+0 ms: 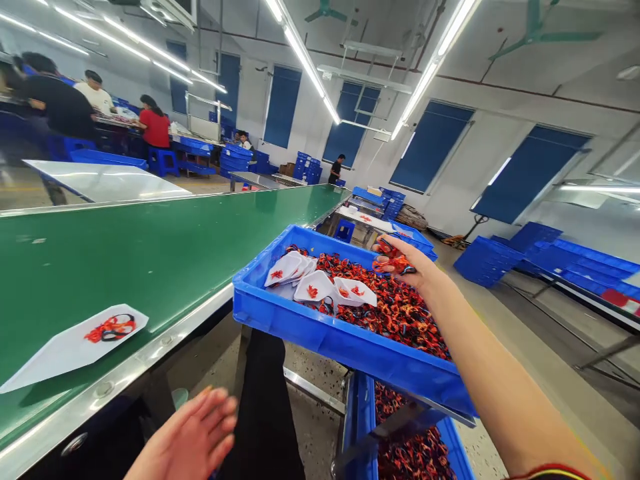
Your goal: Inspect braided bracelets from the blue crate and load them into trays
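My right hand (403, 261) reaches over a blue crate (320, 333) and is closed on a small bunch of red and black bands (391, 257). The crate is heaped with the same bands (400, 313) and holds several white packets (320, 283) at its left. My left hand (193, 437) hangs low in front of me, fingers stretched out and a little blurred, holding nothing. One white packet with bands in it (83, 343) lies on the green conveyor belt (150, 253) to my left.
A second blue crate of bands (410, 447) sits below the first. Steel tables (107, 180), stacked blue crates (500, 257) and blue stools (344, 230) fill the hall. Several people work at benches (120, 123) at the far left.
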Demonstrator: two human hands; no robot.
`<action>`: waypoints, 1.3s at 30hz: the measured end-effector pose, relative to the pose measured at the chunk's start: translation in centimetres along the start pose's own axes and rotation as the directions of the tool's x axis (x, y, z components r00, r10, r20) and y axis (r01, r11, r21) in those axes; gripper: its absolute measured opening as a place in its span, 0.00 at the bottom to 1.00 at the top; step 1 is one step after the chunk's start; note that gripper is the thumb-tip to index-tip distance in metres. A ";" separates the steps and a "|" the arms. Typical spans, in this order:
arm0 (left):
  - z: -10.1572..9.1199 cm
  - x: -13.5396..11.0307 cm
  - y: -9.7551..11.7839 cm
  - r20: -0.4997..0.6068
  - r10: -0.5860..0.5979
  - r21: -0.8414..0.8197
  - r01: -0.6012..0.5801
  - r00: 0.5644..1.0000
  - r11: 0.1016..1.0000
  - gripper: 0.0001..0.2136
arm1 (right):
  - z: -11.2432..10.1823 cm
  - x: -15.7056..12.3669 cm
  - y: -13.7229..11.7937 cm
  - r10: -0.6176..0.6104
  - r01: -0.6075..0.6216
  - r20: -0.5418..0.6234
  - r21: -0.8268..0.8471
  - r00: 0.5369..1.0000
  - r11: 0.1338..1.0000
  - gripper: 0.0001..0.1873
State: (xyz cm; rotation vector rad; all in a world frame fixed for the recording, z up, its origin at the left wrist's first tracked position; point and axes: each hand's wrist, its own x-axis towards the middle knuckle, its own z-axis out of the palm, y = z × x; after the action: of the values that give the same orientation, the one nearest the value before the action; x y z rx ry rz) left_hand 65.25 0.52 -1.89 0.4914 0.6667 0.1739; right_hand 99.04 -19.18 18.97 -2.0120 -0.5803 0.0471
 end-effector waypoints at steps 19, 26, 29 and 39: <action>-0.9 -2.9 6.6 -0.149 0.358 -0.479 -0.384 0.922 0.789 0.13 | 30.4 -17.6 -6.7 -0.713 0.819 0.603 0.164 0.359 0.550 0.24; -2.2 -2.5 6.3 -0.062 0.354 -0.495 -0.337 0.933 0.801 0.07 | 28.9 -17.1 -7.0 -0.671 0.641 0.632 0.338 0.387 0.688 0.29; -2.7 -2.8 5.8 -0.035 0.337 -0.477 -0.312 0.941 0.821 0.08 | 28.9 -17.3 -6.5 -0.652 0.608 0.622 0.333 0.433 0.721 0.22; -2.9 -3.0 4.7 -0.053 0.297 -0.446 -0.289 0.953 0.847 0.17 | 28.9 -16.9 -3.9 -0.197 -0.355 0.660 0.604 0.725 0.713 0.08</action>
State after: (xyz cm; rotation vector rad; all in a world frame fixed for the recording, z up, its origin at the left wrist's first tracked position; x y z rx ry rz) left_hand 61.10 4.83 0.09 0.1413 0.5077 0.6007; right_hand 74.72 -0.95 4.32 -1.1887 -0.7768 0.9911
